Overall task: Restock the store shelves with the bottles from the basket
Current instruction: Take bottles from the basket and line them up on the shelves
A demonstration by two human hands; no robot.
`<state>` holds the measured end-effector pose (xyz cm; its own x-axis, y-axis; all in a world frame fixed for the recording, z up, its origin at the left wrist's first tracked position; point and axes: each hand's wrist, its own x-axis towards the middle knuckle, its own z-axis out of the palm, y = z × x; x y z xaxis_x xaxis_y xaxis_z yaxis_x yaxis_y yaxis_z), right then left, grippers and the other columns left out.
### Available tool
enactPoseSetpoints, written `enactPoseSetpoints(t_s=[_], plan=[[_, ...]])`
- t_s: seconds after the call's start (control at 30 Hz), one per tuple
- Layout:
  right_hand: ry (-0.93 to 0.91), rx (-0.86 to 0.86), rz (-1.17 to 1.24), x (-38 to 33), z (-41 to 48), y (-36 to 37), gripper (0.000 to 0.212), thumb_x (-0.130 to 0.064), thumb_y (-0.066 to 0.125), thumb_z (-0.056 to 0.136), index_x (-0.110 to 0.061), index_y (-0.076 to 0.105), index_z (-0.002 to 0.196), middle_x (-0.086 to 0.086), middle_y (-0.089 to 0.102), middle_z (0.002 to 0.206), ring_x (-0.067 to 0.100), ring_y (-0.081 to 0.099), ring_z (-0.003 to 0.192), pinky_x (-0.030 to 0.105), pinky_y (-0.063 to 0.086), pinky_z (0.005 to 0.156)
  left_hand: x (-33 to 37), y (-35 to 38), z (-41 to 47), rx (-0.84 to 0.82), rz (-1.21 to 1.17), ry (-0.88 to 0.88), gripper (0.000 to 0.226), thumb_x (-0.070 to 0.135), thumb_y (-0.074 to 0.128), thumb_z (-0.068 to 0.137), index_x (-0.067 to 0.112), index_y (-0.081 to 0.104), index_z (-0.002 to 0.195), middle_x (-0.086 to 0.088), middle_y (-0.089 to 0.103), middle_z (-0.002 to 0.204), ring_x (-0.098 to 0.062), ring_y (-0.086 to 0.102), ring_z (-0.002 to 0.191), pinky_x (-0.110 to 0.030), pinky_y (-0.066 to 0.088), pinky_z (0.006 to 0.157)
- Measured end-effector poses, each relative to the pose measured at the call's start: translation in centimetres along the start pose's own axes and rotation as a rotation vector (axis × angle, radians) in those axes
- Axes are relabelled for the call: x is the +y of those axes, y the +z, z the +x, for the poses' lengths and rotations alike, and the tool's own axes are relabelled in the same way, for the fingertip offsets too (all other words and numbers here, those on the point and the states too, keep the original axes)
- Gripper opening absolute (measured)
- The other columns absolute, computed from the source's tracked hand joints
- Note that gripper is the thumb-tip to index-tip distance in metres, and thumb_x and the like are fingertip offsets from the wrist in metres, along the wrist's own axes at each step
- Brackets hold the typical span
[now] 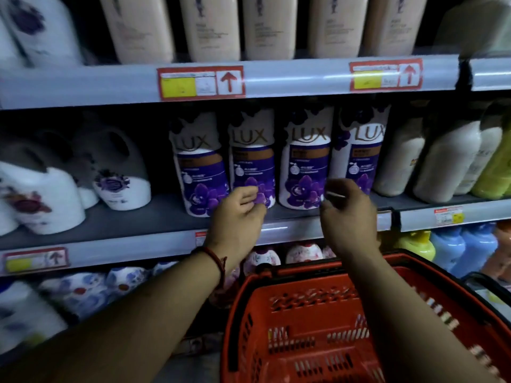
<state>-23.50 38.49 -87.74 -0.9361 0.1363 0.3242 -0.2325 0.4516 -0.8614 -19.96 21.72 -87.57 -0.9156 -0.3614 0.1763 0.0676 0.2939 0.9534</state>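
My left hand (238, 217) loose, empty, 12 o'clock at Lux bottles (304, 161) | right hand (349, 215) curled, grip unclear | basket (301, 324) 5 o'clock

Your middle shelf (132, 217) carries four purple-and-white Lux bottles (304, 158), upright and side by side in a row near its front edge. To their left you have white handled jugs (121, 178) set further back. To their right stand cream bottles (445, 164), then a yellow-green bottle (495, 170). The upper shelf (290, 76) holds a row of beige bottles (210, 29) and has red-framed price tags (200, 82) on its front rail. On the lower shelf, you see floral-printed bottles (83, 288) on the left and blue bottles (464, 244) on the right.
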Motion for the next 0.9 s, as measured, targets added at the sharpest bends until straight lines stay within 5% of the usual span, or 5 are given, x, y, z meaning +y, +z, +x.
enactPoseSetpoints(t_s=[0.3,0.47,0.57,0.63,0.9], plan=[[-0.017,-0.243,0.065,-2.7,-0.8,5.8,0.05,-0.002,0.058,0.093,-0.014,0.053,0.141,-0.007,0.062,0.128,0.008,0.056,0.12,0.025,0.045,0.098,-1.3,-3.9,1.3,-0.05,0.008,-0.05,0.042,-0.002,0.057,0.092,0.04,0.055,0.092,0.047,0.056,0.072,0.029,0.052,0.074,0.002,0.037,0.071],[0.002,-0.242,0.078,-2.3,-0.2,7.7,0.055,-0.016,0.056,0.073,-0.026,0.061,0.127,-0.01,0.073,0.115,0.013,0.067,0.109,0.042,0.054,0.1,-1.4,-2.9,2.3,0.014,0.04,-0.038,0.063,0.023,0.057,0.083,0.014,0.048,0.144,0.008,0.057,0.139,-0.012,0.051,0.13,-0.032,0.041,0.109],[0.018,-0.253,0.107,-1.8,0.4,8.3,0.05,-0.01,0.059,0.072,-0.026,0.062,0.119,-0.013,0.073,0.11,0.012,0.068,0.106,0.046,0.053,0.099,-2.2,-2.4,3.2,-0.001,0.037,-0.087,0.022,0.012,0.059,0.088,0.033,0.061,0.093,0.02,0.061,0.097,0.001,0.058,0.092,-0.028,0.042,0.093],[0.022,-0.257,0.13,-1.4,0.8,8.7,0.046,-0.011,0.059,0.071,-0.024,0.063,0.115,-0.012,0.074,0.107,0.013,0.068,0.105,0.048,0.053,0.099,-2.8,-1.9,4.0,0.018,0.024,-0.1,0.04,0.007,0.059,0.088,0.038,0.039,0.07,0.022,0.046,0.071,0.007,0.046,0.07,-0.025,0.04,0.082],[0.037,-0.21,0.161,-1.2,1.5,9.7,0.037,-0.014,0.058,0.072,-0.023,0.065,0.107,-0.011,0.076,0.096,0.016,0.07,0.094,0.048,0.056,0.093,-1.7,-1.0,4.4,0.072,-0.065,-0.058,0.018,0.013,0.059,0.088,0.021,0.062,0.104,0.016,0.061,0.088,-0.006,0.059,0.089,-0.026,0.04,0.093]])
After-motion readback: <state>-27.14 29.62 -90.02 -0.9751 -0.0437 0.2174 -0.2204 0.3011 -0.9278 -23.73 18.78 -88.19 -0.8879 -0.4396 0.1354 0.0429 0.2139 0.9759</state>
